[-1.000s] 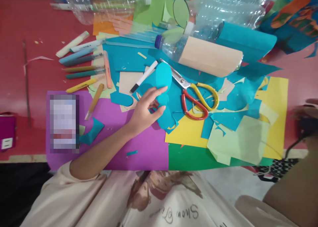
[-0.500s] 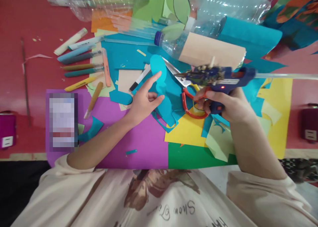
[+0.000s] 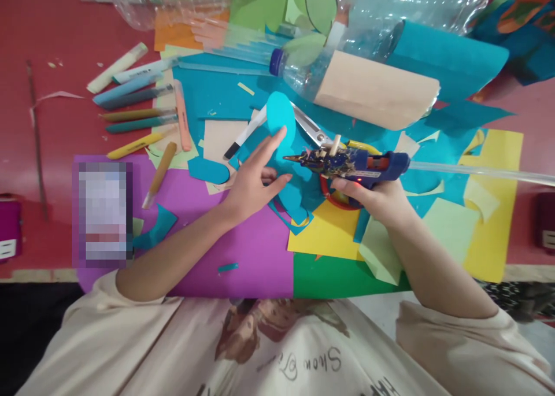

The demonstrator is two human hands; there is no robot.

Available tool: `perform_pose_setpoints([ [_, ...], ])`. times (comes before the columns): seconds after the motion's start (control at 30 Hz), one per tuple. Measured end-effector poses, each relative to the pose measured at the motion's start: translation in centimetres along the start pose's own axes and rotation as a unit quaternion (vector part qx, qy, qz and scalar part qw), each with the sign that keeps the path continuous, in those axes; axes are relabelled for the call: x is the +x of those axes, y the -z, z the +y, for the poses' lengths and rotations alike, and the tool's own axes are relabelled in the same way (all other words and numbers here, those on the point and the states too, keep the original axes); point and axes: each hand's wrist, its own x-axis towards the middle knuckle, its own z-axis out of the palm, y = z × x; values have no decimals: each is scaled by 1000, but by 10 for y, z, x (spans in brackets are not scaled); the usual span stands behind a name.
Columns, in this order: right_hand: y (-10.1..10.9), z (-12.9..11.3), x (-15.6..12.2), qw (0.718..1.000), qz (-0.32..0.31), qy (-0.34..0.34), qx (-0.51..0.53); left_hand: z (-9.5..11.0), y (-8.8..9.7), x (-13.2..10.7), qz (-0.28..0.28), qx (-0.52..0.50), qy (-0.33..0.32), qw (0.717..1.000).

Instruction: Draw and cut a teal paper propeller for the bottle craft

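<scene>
My left hand [image 3: 249, 185] has its index finger and thumb spread, their tips on a bright blue scalloped paper cutout [image 3: 281, 115]; the other fingers curl beside it. My right hand [image 3: 381, 202] is wrapped round a dark blue hot glue gun [image 3: 368, 170], its red light lit and a clear glue stick [image 3: 472, 170] running out behind. The gun's nozzle points left, over the cutout's middle. Beneath the gun lie scissors [image 3: 309, 124] with red handles, partly hidden. A white marker with a black end [image 3: 245, 133] lies just left of the cutout.
Several markers [image 3: 134, 115] and a pixelated phone-like rectangle [image 3: 105, 211] lie at left. Behind stand a purple-capped plastic bottle [image 3: 299, 69] wrapped in beige paper, and a blue paper roll [image 3: 446, 60]. Purple [image 3: 243, 240], yellow [image 3: 325, 231] and green sheets [image 3: 342, 274] cover the near table.
My right hand has brought the glue gun down and to the left, so its nozzle now overlaps the cutout. My left hand stays nearly in place on the paper.
</scene>
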Motion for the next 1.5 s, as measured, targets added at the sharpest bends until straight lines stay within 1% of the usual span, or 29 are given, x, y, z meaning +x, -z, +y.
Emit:
perform_pose_setpoints([
  [0.13,-1,6,-1,1000,21,9,-17,0,0,-1,-10,-2,-8,1000],
  [0.37,-3,1,0,999,-11,21,-35,4,-1,-1,-12,10,-6,1000],
  [0.77,-4,2,0,999,-8,3,-31,3,-1,-1,6,13,-17,1000],
  [0.9,-4,2,-1,999,2,4,-32,4,0,-1,-3,11,-15,1000],
  [1.1,-4,1,0,999,0,8,-38,4,0,-1,-7,9,-5,1000],
  [1.27,-3,1,0,999,0,18,-45,4,0,0,4,18,-9,1000],
  [1.5,-3,2,-1,999,12,11,-46,3,0,1,13,13,-14,1000],
])
